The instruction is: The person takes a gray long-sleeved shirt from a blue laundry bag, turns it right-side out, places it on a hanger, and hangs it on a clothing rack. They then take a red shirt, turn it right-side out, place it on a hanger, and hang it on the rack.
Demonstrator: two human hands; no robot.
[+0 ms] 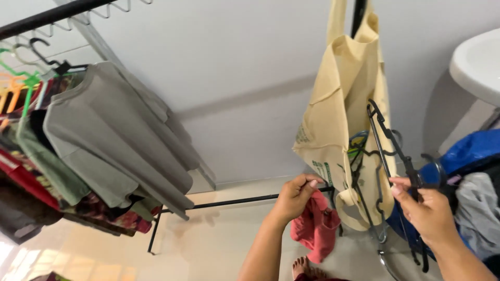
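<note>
A red cloth (316, 229) is pinched in the left hand (295, 196). A black hanger (391, 148) is gripped by the right hand (426, 211). Further hangers are half hidden in the cream bag (344, 104).

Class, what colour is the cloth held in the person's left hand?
Pinkish red: the cloth in the left hand, head view.

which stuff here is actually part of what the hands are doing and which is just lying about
In hand:
- left hand gripping the red cloth
- right hand pinching a black hanger
- cream tote bag of hangers

Just about:
- grey shirt on the clothes rack
- white basin
- blue bag
</note>
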